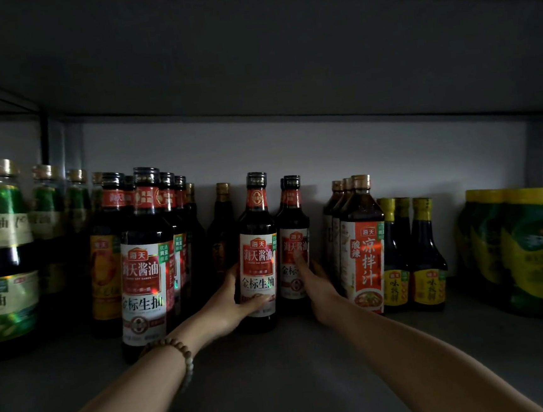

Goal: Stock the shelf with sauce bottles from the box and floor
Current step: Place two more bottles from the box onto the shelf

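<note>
Sauce bottle (255,227) upright, cap up | left hand (236,302) clasps it | right hand (318,284) grips neighbouring bottle (292,217)

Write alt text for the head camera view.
Each hand holds a red-labelled soy sauce bottle standing on a dim shelf: the left hand the nearer bottle, the right hand the farther bottle. Other sauce bottles line both sides.

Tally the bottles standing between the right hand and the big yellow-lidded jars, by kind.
Tall gold-capped bottles: 3
Small yellow-capped bottles: 3
Total: 6
Counted by visible caps. The rows run back into the dark, so more could be hidden behind.
</note>
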The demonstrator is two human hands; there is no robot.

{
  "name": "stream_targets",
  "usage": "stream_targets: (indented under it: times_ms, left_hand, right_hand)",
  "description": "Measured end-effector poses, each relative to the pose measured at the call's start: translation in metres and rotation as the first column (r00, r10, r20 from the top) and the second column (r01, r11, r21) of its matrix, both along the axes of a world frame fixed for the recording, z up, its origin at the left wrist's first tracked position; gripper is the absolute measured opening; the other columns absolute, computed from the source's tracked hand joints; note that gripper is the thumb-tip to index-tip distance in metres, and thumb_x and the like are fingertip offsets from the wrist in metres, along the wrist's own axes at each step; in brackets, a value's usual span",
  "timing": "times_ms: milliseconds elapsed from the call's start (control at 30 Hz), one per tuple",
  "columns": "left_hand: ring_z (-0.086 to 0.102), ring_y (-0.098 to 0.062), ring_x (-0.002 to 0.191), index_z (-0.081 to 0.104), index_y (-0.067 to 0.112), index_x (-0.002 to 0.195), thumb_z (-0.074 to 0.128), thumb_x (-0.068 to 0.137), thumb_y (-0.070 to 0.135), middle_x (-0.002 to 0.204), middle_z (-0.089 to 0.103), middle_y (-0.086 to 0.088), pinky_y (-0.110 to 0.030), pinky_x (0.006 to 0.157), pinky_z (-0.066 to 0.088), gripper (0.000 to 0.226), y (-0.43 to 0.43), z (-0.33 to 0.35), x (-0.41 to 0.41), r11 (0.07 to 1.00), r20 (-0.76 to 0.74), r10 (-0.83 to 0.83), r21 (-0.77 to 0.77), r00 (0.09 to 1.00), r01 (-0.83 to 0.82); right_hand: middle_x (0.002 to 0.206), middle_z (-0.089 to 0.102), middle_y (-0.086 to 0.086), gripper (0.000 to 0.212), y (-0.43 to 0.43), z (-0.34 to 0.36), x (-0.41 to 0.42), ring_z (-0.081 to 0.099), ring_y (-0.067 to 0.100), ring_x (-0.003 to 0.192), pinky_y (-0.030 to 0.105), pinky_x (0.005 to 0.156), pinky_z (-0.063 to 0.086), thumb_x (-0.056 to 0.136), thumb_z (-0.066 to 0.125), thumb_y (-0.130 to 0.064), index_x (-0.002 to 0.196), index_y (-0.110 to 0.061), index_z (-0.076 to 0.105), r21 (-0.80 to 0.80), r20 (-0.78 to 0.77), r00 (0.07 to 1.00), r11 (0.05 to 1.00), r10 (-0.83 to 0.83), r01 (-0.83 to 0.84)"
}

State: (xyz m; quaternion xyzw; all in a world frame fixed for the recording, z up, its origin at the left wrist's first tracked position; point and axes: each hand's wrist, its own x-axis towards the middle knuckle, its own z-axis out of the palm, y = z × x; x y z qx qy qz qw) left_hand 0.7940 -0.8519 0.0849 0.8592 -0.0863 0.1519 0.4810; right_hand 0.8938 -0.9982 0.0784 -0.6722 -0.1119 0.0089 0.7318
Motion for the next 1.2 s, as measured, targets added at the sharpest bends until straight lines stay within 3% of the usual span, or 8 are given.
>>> stream_targets:
  times_ms: [267,367,500,667,800,967,1067,1200]
  left_hand:
    - [0.028,-0.009,0.133,0.004,0.025,0.147,0.064,0.085,0.027,0.148,0.031,0.003,-0.019,0.098,0.022,0.086,0.001,-0.004,0.004,1.0,0.008,0.014,-0.023,1.0,-0.014]
    - [0.031,-0.011,0.133,0.007,0.023,0.147,0.065,0.084,0.027,0.147,0.034,0.003,-0.019,0.098,0.024,0.086,0.003,-0.005,0.007,0.999,0.011,0.028,-0.026,1.0,-0.027]
    - [0.036,-0.012,0.13,0.011,0.021,0.146,0.069,0.079,0.027,0.131,0.04,0.01,-0.02,0.096,0.03,0.089,0.003,-0.001,0.002,1.0,0.02,0.022,-0.009,1.0,-0.022]
    - [0.039,-0.014,0.131,0.011,0.022,0.145,0.075,0.071,0.041,0.141,0.039,0.005,-0.03,0.102,0.037,0.099,-0.002,0.011,-0.017,0.998,0.068,0.07,-0.008,0.995,-0.069]
    - [0.035,-0.012,0.129,0.01,0.016,0.147,0.063,0.082,0.041,0.14,0.036,0.005,-0.024,0.097,0.028,0.088,-0.02,0.035,-0.046,0.99,0.195,0.144,-0.023,0.97,-0.143]
    - [0.044,-0.018,0.126,0.026,0.017,0.143,0.061,0.086,0.04,0.139,0.043,-0.002,-0.021,0.095,0.034,0.071,-0.039,0.037,-0.094,0.965,0.227,0.097,0.218,0.969,-0.147]
    - [0.037,-0.022,0.132,0.024,0.016,0.145,0.05,0.088,0.05,0.147,0.036,-0.007,-0.029,0.106,0.031,0.071,-0.063,0.024,-0.137,0.908,0.228,0.092,0.381,0.969,-0.176]
    - [0.025,-0.021,0.138,0.021,0.015,0.147,0.038,0.092,0.053,0.151,0.028,-0.005,-0.038,0.114,0.023,0.069,-0.105,-0.008,-0.199,0.829,0.337,0.107,0.489,0.936,-0.271]
  right_hand:
    - [0.144,0.045,0.003,0.075,-0.004,0.002,-0.002,0.042,0.024,0.132,0.041,0.109,0.032,0.08,0.055,-0.062,0.143,-0.028,0.032,-0.007,0.002,1.0,1.0,0.022,-0.022]
    - [0.146,0.042,0.004,0.081,-0.007,0.004,-0.005,0.038,0.025,0.134,0.045,0.113,0.028,0.077,0.054,-0.068,0.144,-0.029,0.031,-0.06,-0.015,1.0,0.998,0.02,-0.021]
    - [0.151,0.035,0.004,0.071,-0.017,0.014,-0.026,0.031,0.023,0.139,0.042,0.117,0.019,0.087,0.046,-0.06,0.146,-0.024,0.027,-0.15,-0.03,0.998,0.987,0.05,-0.054]
    - [0.153,0.029,0.006,0.058,-0.049,0.034,-0.074,0.028,0.026,0.14,0.041,0.115,0.024,0.096,0.037,-0.049,0.146,-0.021,0.026,-0.294,0.067,0.998,0.955,-0.005,0.025]
    - [0.15,0.034,0.003,0.053,-0.089,0.048,-0.129,0.042,0.02,0.127,0.031,0.096,0.034,0.098,0.029,-0.05,0.146,-0.029,0.026,-0.48,0.228,0.974,0.869,-0.012,0.123]
    - [0.141,0.048,0.003,0.045,-0.151,0.035,-0.17,0.045,0.015,0.124,0.022,0.094,0.031,0.099,0.035,-0.039,0.137,-0.017,0.044,-0.543,0.381,0.921,0.788,-0.078,0.291]
    - [0.141,0.046,-0.001,0.046,-0.187,0.015,-0.2,0.045,0.012,0.123,0.023,0.092,0.034,0.096,0.042,-0.039,0.138,-0.02,0.043,-0.603,0.366,0.929,0.746,-0.056,0.283]
    - [0.145,0.039,-0.004,0.058,-0.237,-0.006,-0.248,0.037,0.018,0.134,0.041,0.107,0.035,0.088,0.044,-0.054,0.141,-0.03,0.037,-0.716,0.397,0.918,0.635,0.026,0.291]
